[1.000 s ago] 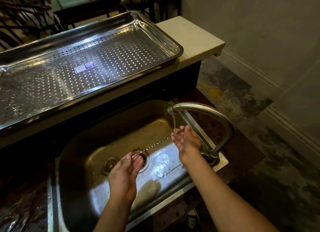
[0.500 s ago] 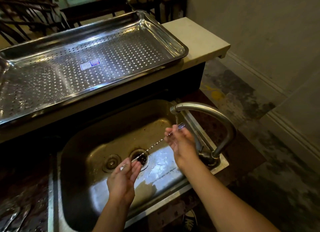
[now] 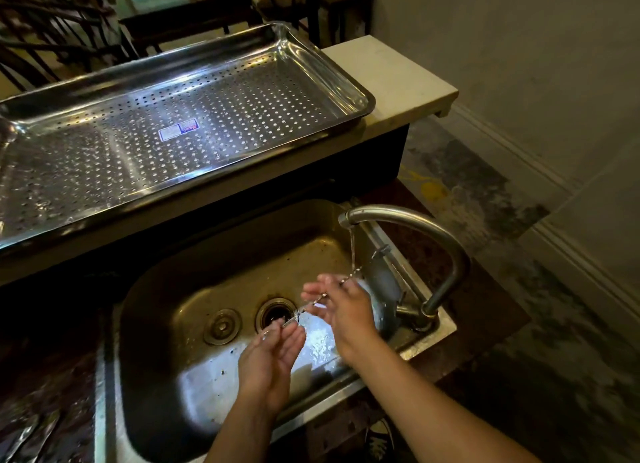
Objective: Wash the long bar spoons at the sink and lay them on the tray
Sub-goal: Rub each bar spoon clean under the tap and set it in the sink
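Observation:
A long twisted bar spoon (image 3: 320, 301) stretches diagonally over the steel sink (image 3: 180, 386), from near the drain up to the water stream. My left hand (image 3: 273, 352) holds its lower end above the drain. My right hand (image 3: 341, 310) grips the shaft near the middle, fingers around it. The spoon's upper end (image 3: 379, 253) sticks out past the thin stream falling from the curved faucet (image 3: 415, 227). The perforated steel tray (image 3: 180, 123) lies on the raised counter behind the sink, with only a small sticker on its floor.
The drain (image 3: 277, 315) and a loose stopper (image 3: 221, 326) sit in the sink floor. More metal utensils (image 3: 27, 435) lie on the dark counter at lower left. The pale counter end (image 3: 391, 78) juts right of the tray. Floor and wall lie to the right.
My right hand has slid down the shaft toward the left hand, leaving the spoon's upper end bare past the stream. The view has shifted slightly.

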Demonstrator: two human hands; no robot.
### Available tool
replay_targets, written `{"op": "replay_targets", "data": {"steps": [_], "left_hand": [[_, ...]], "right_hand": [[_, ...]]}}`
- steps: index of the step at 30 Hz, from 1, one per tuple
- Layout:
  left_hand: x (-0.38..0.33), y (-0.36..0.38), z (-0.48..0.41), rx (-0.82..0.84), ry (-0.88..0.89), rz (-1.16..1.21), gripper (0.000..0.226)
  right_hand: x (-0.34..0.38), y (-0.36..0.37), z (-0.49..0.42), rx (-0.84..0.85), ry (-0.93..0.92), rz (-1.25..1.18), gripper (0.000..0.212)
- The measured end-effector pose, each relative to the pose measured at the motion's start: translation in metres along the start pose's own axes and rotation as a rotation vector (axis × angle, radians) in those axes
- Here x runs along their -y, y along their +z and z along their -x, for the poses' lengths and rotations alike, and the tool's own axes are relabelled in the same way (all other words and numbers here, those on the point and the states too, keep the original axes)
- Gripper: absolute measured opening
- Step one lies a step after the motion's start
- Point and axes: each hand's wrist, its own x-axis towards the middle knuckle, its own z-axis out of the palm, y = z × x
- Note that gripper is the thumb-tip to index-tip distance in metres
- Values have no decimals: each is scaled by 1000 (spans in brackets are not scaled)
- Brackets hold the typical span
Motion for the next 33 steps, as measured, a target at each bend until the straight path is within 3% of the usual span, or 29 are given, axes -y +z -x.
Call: {"op": "replay_targets", "data": {"steps": [4,8,13,17,20,25,30,33], "left_hand": [[1,4,0,57,-52,69,15],[2,10,-3,84,-105,139,17],[10,40,-5,209,-182,222,17],[13,57,-6,253,-167,203,22],[18,63,-9,254,-171,199,21],[27,73,-12,359,-146,-8,22],[22,53,-21,282,-132,-64,12],[20,44,-26,200,-99,-5,15]], "right_hand": [[16,-13,-4,21,-6,141,10],[44,-18,-14,-74,-108,-6,13],[26,-1,-8,78,-10,143,16],[64,-3,-21,-80,-84,66,34],[68,-2,-18,-61,-148,-16,19],[50,-11,-4,82,-75,177,10],[85,-15,-25,-99,-212,72,18],[79,-8,-18,-74,-174,24,24]]}}
